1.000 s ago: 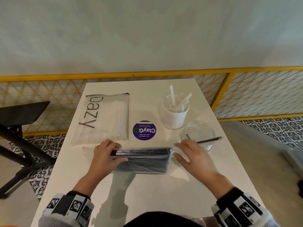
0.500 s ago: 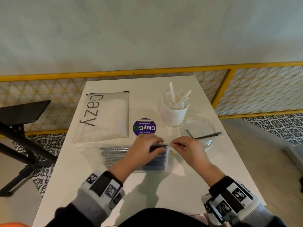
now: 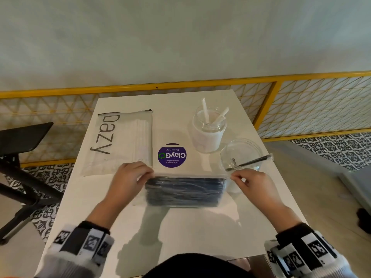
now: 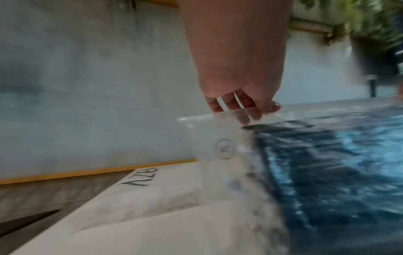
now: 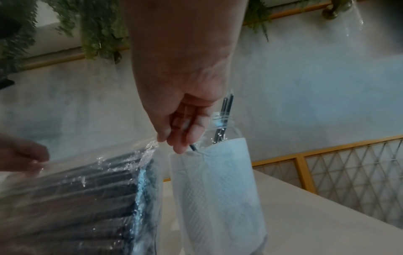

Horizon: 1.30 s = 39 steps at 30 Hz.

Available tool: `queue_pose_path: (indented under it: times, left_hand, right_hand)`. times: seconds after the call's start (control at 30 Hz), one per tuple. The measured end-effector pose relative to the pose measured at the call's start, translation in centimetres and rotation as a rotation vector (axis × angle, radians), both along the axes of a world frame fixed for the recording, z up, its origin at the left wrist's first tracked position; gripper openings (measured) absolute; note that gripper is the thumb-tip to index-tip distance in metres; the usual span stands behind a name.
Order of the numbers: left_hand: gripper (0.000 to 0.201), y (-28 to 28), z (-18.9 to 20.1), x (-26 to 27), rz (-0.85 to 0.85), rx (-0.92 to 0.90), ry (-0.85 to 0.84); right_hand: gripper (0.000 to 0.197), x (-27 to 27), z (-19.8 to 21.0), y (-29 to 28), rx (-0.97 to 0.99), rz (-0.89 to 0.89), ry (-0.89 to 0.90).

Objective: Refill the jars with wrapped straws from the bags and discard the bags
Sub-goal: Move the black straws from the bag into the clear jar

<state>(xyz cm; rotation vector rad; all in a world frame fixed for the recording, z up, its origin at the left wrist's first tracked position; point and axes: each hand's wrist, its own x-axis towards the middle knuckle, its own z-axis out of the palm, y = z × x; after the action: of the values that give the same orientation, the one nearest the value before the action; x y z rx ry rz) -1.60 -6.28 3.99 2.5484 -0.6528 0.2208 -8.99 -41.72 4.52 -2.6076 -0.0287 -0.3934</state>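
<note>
A clear bag of black straws [image 3: 184, 192] stands on its long edge at the middle of the white table [image 3: 200, 233]. My left hand [image 3: 147, 174] pinches its top left corner, and my right hand [image 3: 233, 177] pinches its top right corner. The left wrist view shows the left fingers [image 4: 244, 113] closed on the bag's [image 4: 327, 172] clear rim. In the right wrist view the right hand [image 5: 172, 143] grips the bag [image 5: 87, 198] beside a jar with black straws [image 5: 218, 181]. That jar [image 3: 241, 155] and a jar with white straws [image 3: 208, 133] stand at the right.
A frosted "Dazy" bag of white straws [image 3: 124, 141] lies flat at the back left. A purple round sticker [image 3: 172, 155] marks the table's middle. A yellow mesh railing [image 3: 301, 109] runs behind the table, and a black chair [image 3: 22, 141] stands to the left.
My left hand slid from the bag's right end to its left corner. The bag's top edge rose off the table and now stretches between both hands.
</note>
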Motion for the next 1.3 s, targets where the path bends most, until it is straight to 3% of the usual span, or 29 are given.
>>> queue_pose_path:
  times: [0.27,0.37,0.43,0.53,0.63,0.67,0.83,0.93,1.03,1.13,1.2,1.3]
  left_hand:
    - [0.035,3.6,0.5,-0.8,0.110,-0.113,-0.040]
    - [0.017,2.8,0.9,-1.2,0.098,-0.147,-0.061]
    - [0.004,2.2,1.1,-1.3,0.078,-0.152,-0.092]
    - [0.010,1.6,1.5,-1.4,0.032,-0.184,-0.096]
    - [0.020,1.7,1.7,-1.4,-0.012,-0.153,-0.052]
    - [0.024,1.9,1.7,-1.4,-0.017,-0.140,-0.036]
    - [0.026,3.1,0.8,-1.6,0.040,-0.135,0.021]
    - [0.004,3.2,0.3,-1.8,0.077,-0.185,0.059]
    - [0.014,2.9,0.0,-2.1,0.084,-0.220,0.081]
    - [0.033,2.5,-0.1,-2.4,0.027,-0.199,0.103]
    - [0.048,2.3,-0.2,-2.5,-0.030,-0.128,0.128]
    - [0.056,2.1,-0.4,-2.6,-0.059,-0.047,0.153]
  right_hand:
    - [0.011,-0.1,0.6,-0.5,-0.062,-0.049,-0.028]
    - [0.027,-0.1,2.3,2.4,-0.012,0.147,-0.168]
    - [0.031,0.2,2.5,5.0,-0.010,0.335,-0.166]
    - [0.030,1.4,1.2,7.6,-0.121,0.443,-0.096]
    - [0.007,2.2,0.5,8.5,-0.243,0.445,-0.105]
    - [0.007,2.1,0.6,8.7,-0.271,0.449,-0.115]
    - [0.007,1.8,0.4,8.5,-0.203,0.482,-0.138]
    - [0.025,1.4,0.1,7.7,-0.039,0.488,0.043]
    - [0.057,1.0,0.4,7.8,0.053,0.489,0.261]
    - [0.081,0.6,0.7,8.9,0.033,0.437,0.204]
    - [0.074,0.9,0.8,9.2,0.019,0.394,0.150]
    - [0.040,1.6,0.9,9.4,-0.023,0.358,0.327]
